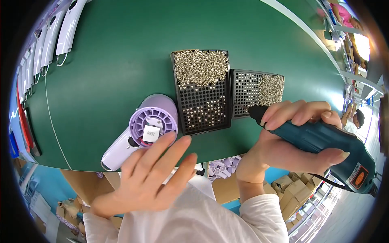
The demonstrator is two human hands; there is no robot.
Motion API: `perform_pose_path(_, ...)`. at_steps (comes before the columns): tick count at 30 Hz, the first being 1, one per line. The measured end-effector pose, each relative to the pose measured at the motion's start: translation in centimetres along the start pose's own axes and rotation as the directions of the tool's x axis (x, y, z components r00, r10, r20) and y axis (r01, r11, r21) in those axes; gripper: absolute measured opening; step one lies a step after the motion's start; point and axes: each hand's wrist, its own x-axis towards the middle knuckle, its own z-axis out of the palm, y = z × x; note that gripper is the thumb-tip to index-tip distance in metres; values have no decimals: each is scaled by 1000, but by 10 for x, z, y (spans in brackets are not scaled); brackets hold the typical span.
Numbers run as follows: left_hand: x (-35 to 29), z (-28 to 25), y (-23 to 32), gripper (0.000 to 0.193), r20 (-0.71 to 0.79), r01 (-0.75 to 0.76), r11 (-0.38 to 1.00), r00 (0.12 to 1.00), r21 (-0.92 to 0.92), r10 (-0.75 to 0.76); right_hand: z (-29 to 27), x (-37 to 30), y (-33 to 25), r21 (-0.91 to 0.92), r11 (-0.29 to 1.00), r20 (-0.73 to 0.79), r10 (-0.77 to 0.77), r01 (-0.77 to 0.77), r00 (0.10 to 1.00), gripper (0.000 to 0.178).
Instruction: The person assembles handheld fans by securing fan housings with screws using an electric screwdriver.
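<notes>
At the near edge of the green counter (121, 60) lies a lilac hair dryer (139, 129) — rear grille up, a small white square label (151, 133) on its hub. The left hand (148, 176) hovers flat, fingers spread, just beside it. The right hand (291, 139) grips a teal electric screwdriver (324, 141) — tip at the smaller black screw tray (247, 93), beside the larger tray (202, 101).

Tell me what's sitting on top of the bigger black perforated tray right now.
A heap of small silver screws covers the far part of the bigger black tray. Nearer rows show single screws seated in some holes, others empty. Whatever lies under the heap is hidden.
</notes>
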Motion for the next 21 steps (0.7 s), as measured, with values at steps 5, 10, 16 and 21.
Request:
perform_pose_path(5, -13, -12, -12, 30, -58, 0, 999, 998, -54, -4, 2, -1, -2, -12, 1000, 3, 6, -6, 1000, 57)
perform_pose_path(10, -22, -17, -23, 31, -69, 62, 998, 996, -30, -64, 3, -2, -2, -21, 1000, 29, 7, -6, 1000, 57)
perform_pose_path(16, -28, -22, -28, 32, -28, 118, 993, 993, 14, -118, 5, -1, -2, -15, 1000, 16, 24, -24, 1000, 57)
perform_pose_path(21, -30, -23, -30, 35, -28, 150, 989, 988, -5, -150, 5, -3, -4, -62, 998, 14, 12, -11, 1000, 56)
